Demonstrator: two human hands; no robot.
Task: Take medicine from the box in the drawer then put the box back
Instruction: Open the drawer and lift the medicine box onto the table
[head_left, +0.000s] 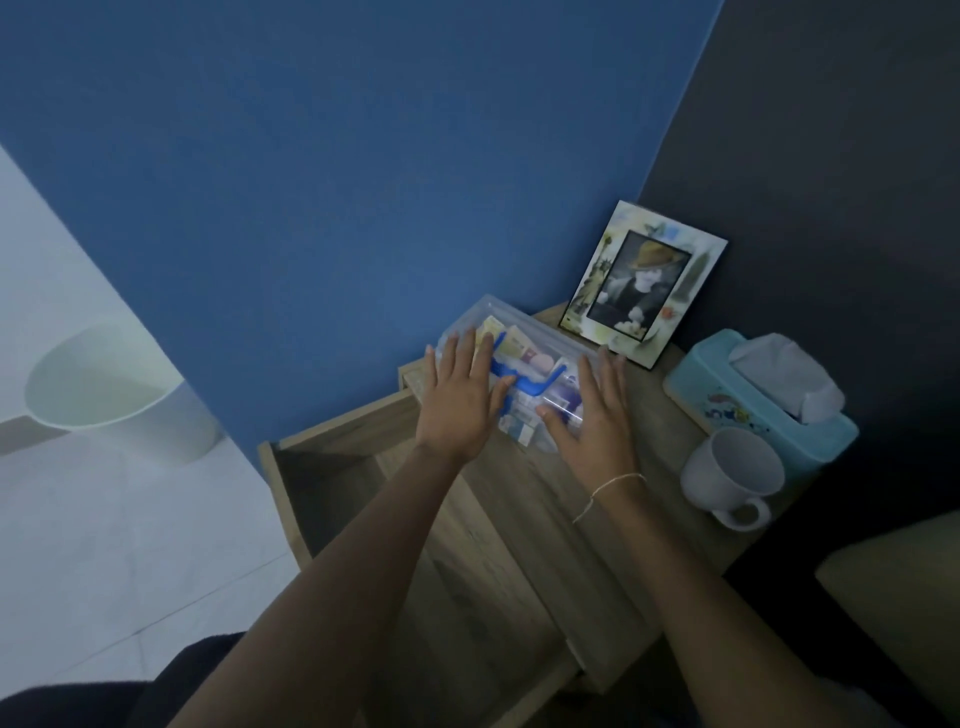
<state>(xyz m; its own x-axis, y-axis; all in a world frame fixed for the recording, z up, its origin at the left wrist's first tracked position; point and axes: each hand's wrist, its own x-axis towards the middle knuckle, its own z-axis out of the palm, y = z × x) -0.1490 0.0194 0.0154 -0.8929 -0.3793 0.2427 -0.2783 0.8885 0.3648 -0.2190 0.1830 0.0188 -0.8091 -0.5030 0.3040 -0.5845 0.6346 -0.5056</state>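
Note:
A clear plastic medicine box (524, 364) with a blue handle rests on top of the wooden bedside cabinet (530, 499); packets and small bottles show through its lid. My left hand (460, 397) lies flat on the box's left end, fingers spread. My right hand (597, 410) lies flat on its right end, fingers spread too. Neither hand grips anything. Below and to the left, the wooden drawer (332, 467) stands pulled out, its inside dark and seemingly bare.
A framed photo (641, 283) leans in the corner behind the box. A light blue tissue box (758, 400) and a white mug (732, 475) stand at the cabinet's right. A white bin (114, 389) sits on the tiled floor at left. A cushion (904, 592) is at lower right.

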